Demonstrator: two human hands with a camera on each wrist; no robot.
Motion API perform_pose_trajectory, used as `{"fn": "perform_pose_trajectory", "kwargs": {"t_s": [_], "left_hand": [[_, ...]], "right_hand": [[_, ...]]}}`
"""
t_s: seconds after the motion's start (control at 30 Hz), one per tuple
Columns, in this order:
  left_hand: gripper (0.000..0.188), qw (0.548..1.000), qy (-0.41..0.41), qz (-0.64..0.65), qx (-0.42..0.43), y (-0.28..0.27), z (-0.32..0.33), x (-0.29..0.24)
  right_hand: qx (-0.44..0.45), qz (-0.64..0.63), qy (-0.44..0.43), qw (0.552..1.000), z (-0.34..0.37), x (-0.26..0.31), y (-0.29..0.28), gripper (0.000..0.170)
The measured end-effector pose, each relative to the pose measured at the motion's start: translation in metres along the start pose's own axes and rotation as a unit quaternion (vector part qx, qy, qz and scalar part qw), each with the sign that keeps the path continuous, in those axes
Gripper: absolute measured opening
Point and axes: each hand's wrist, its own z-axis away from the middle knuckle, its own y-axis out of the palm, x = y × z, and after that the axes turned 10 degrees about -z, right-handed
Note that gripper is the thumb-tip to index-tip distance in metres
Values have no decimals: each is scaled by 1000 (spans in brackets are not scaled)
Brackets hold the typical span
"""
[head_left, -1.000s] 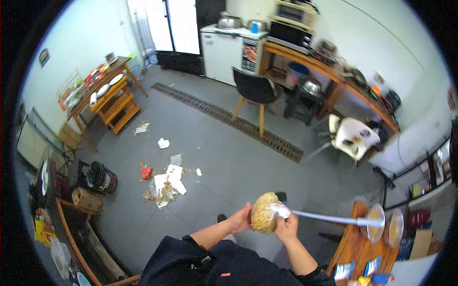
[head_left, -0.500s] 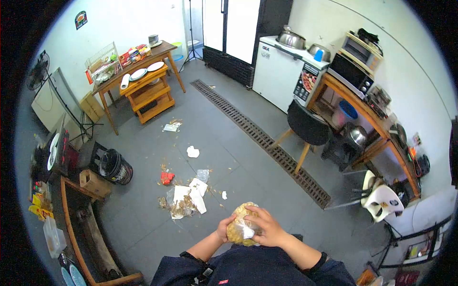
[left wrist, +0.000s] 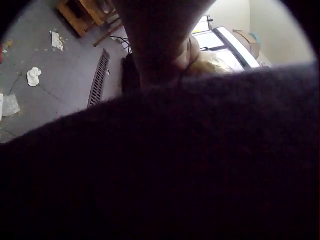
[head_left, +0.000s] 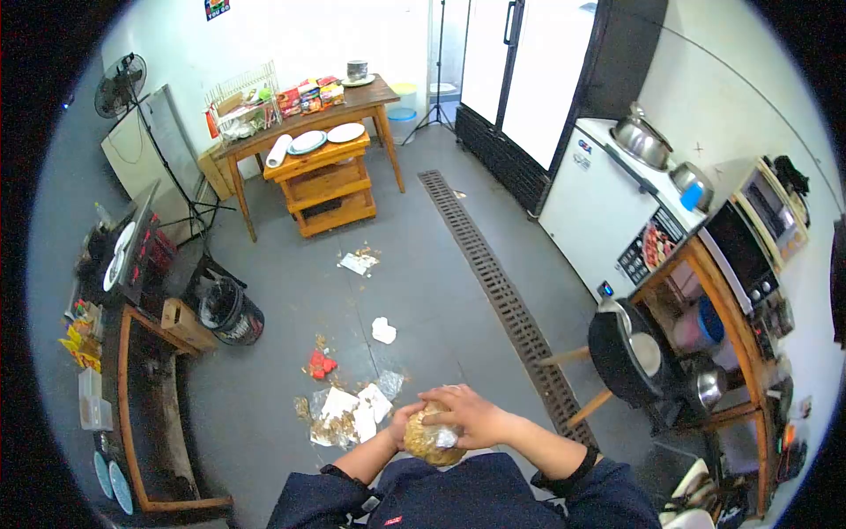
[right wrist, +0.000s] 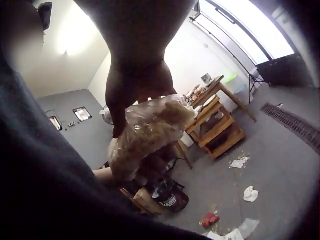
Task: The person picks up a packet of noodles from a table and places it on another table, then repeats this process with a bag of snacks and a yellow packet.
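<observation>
A clear plastic bag of small yellow-brown pieces (head_left: pixel 434 443) is held in front of the body, over the floor. My left hand (head_left: pixel 401 425) grips its left side, partly hidden behind the bag and the other hand. Spread over the top and right side is my right hand (head_left: pixel 474 418), fingers curved around it. In the right wrist view the bag (right wrist: pixel 150 132) hangs below the right hand (right wrist: pixel 137 87), its film wrinkled and shiny. A dark sleeve (left wrist: pixel 160 170) covers most of the left wrist view, with a sliver of bag (left wrist: pixel 212 64) beyond the wrist.
Torn paper (head_left: pixel 339 410), scattered crumbs and a red scrap (head_left: pixel 321 363) litter the floor ahead. A black bucket (head_left: pixel 231 310) stands left. Farther off are a wooden cart (head_left: pixel 330 198) and a table (head_left: pixel 383 91). A black chair (head_left: pixel 617 353) and white freezer (head_left: pixel 590 212) stand right.
The view has turned left, and the side table with bowls has left it. My right hand has moved from the bag's gathered neck onto its top, and the bag is closer to the body.
</observation>
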Motion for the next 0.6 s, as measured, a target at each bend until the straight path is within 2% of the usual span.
{"fn": "perform_pose_trajectory", "kwargs": {"t_s": [0.1, 0.23, 0.27, 0.3, 0.37, 0.47, 0.5, 0.57, 0.6], "left_hand": [[50, 995, 35, 68, 59, -5, -33, -46], [50, 995, 87, 29, 24, -25, -54, -107], [52, 991, 99, 66, 64, -33, -61, -123], [53, 991, 99, 72, 49, -42, -65, -142], [56, 991, 97, 86, 28, -61, -79, -184], [60, 992, 123, 40, -4, -93, -107, -265], [60, 988, 135, 75, 30, -105, -119, -298], [61, 973, 154, 139, 97, -131, -136, -366], [66, 976, 171, -52, -126, -133, -143, -401]], "right_hand": [[18, -3, -29, 999, -32, -37, -43, 53], [43, -56, -74, 995, -84, -93, -80, 50], [50, -88, -71, 992, -97, -108, -90, 50], [57, -117, -66, 989, -113, -122, -98, 50], [64, -70, -70, 993, -152, -151, -113, 51], [93, 21, -80, 992, -222, -199, -144, 50], [103, 56, -86, 989, -250, -217, -158, 50], [119, 42, -86, 988, -308, -259, -185, 44], [120, 35, -88, 988, -338, -279, -203, 43]]}}
